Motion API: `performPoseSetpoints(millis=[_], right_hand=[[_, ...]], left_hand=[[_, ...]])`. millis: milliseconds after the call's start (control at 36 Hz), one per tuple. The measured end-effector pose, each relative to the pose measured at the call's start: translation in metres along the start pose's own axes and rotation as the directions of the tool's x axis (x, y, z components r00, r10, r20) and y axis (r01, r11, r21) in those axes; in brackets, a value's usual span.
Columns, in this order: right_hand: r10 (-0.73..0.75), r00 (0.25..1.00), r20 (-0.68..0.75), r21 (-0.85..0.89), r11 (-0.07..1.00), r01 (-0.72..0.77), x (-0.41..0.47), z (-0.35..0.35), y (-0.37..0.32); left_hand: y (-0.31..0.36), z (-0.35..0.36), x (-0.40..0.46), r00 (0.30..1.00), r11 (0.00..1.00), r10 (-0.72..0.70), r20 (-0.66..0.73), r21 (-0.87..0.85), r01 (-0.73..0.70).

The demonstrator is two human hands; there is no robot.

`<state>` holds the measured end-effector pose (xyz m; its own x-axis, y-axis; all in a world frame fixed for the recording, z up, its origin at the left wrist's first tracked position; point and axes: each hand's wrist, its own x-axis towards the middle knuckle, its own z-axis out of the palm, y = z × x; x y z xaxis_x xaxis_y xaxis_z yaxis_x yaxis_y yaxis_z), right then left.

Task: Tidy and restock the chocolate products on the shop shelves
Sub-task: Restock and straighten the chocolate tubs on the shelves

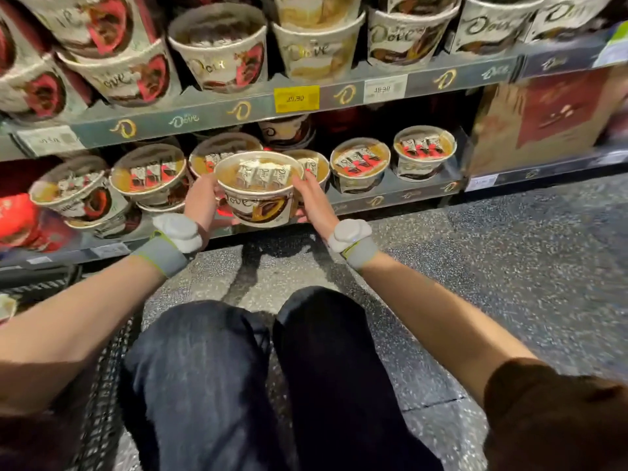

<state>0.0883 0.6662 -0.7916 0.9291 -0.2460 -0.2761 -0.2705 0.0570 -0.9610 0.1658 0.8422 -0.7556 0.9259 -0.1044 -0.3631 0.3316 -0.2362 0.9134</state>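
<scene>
A white and brown chocolate tub (259,193) with a clear lid sits at the front of the bottom shelf (390,198). My left hand (202,202) grips its left side and my right hand (314,200) grips its right side, fingers curled round the wall. Behind and beside it stand several similar tubs with red-wrapped chocolates, one (360,168) to the right and one (149,176) to the left. More tubs (221,49) lie tilted on the upper shelf.
A yellow price tag (296,98) hangs on the upper shelf rail. A cardboard box (543,120) fills the shelf at the right. A black basket (102,351) stands on the speckled floor at my left. My knees are below, near the shelf.
</scene>
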Motion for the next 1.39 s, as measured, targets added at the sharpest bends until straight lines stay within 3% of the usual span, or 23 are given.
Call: performPoseSetpoints(millis=[111, 250, 389, 472, 778, 889, 1194, 1389], right_hand=[[0.009, 1.0, -0.02, -0.014, 1.0, -0.009, 0.002, -0.013, 0.009], [0.021, 1.0, -0.016, -0.04, 0.999, -0.022, 0.0, -0.022, 0.02], [0.01, 0.999, -0.049, -0.082, 0.997, -0.014, 0.0, -0.029, 0.02], [0.018, 0.999, -0.039, -0.103, 0.994, -0.022, -0.003, -0.032, 0.02], [0.031, 0.998, -0.059, -0.071, 0.997, -0.035, -0.017, -0.037, 0.036], [0.062, 0.997, -0.037, -0.037, 0.997, -0.063, -0.026, -0.035, 0.053], [0.172, 0.984, 0.037, -0.013, 0.985, -0.172, -0.039, -0.016, 0.059], [0.164, 0.985, 0.047, -0.037, 0.986, -0.163, -0.043, -0.014, 0.057]], left_hand=[[0.0, 0.017, -0.006, 0.998, 0.999, 0.033, 0.045, 0.003, -0.033], [-0.005, 0.028, -0.012, 0.996, 0.998, -0.063, 0.07, 0.005, 0.063], [-0.002, 0.034, -0.016, 0.996, 0.998, 0.011, 0.09, 0.055, -0.016], [0.002, 0.034, -0.02, 0.993, 0.998, -0.059, 0.099, -0.029, 0.062], [-0.01, 0.046, -0.024, 0.988, 0.996, -0.082, 0.134, 0.036, 0.078], [-0.025, 0.039, -0.025, 0.972, 0.986, -0.164, 0.168, 0.055, 0.157], [-0.051, 0.019, -0.018, 0.965, 0.969, -0.245, 0.097, 0.028, 0.244], [-0.05, 0.014, -0.021, 0.964, 0.967, -0.253, 0.083, 0.032, 0.251]])
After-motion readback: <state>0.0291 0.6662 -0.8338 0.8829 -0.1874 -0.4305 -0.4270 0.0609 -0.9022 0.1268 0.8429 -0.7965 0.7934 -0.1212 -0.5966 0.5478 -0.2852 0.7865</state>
